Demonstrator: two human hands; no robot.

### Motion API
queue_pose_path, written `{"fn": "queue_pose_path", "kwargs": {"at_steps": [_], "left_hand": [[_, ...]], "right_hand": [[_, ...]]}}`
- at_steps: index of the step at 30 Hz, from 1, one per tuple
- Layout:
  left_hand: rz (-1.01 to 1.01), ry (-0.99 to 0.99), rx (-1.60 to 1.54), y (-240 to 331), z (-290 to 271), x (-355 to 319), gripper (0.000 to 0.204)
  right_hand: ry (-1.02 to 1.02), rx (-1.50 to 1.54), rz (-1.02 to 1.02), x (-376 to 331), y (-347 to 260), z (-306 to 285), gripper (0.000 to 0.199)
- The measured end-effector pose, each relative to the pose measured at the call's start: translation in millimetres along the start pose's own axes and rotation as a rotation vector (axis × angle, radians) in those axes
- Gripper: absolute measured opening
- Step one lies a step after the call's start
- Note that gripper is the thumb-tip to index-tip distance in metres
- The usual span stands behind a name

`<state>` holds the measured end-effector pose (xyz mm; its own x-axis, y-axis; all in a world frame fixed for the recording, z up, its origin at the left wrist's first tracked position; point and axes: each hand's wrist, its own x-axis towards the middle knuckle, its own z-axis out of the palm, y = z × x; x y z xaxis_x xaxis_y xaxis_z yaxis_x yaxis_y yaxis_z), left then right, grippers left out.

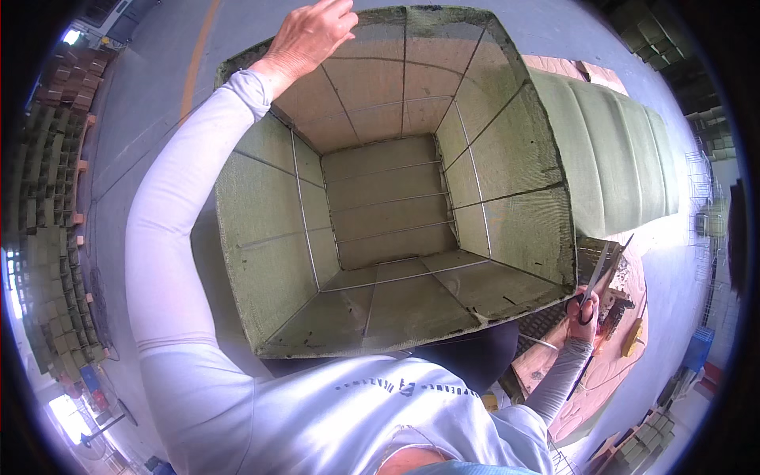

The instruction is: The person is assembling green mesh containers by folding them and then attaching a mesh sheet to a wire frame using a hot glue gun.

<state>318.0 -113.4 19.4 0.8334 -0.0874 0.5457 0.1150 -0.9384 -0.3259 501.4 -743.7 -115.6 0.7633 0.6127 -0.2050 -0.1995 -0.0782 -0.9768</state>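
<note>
A large square basket of green woven fabric over a wire frame (511,150) fills the middle, its open mouth toward me. Thin metal rods cross its inner walls and floor. Dark marks run along its rim. My left hand (310,38) is raised over the far left part of the rim, with its fingers curled together. Whatever they pinch, if anything, is too small to make out. Beside the basket's near right corner, my right hand (580,323) is closed round a pair of scissors (595,277) with dark handles. The slightly parted blades point away from me.
A ribbed green fabric-covered piece (609,150) lies at the right on brown sheeting. Near my right hand are a dark box (594,257) and a yellow-handled tool (632,338). Stacked green frames (47,277) line the left, and a yellow line (198,59) marks the floor.
</note>
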Motion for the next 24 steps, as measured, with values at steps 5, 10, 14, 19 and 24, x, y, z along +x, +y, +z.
{"fn": "queue_pose_path", "kwargs": {"at_steps": [5,10,14,19,24], "left_hand": [[0.186,-0.02,0.381,-6,10,-8,0.015],[0.047,-0.26,0.188,-16,13,-32,0.011],[-0.267,-0.626,-0.102,-3,17,-40,0.012],[-0.18,-0.208,-0.156,14,31,-23,0.014],[-0.079,-1.231,-0.462,25,17,-40,0.028]], "right_hand": [[0.011,0.0,-0.051,-11,-4,-5,0.059],[0.064,0.042,-0.014,-19,2,-14,0.058],[0.008,0.055,-0.016,-18,7,-16,0.058],[-0.021,0.048,-0.027,-16,8,-13,0.061],[-0.016,0.042,-0.026,-26,10,-21,0.06]]}}
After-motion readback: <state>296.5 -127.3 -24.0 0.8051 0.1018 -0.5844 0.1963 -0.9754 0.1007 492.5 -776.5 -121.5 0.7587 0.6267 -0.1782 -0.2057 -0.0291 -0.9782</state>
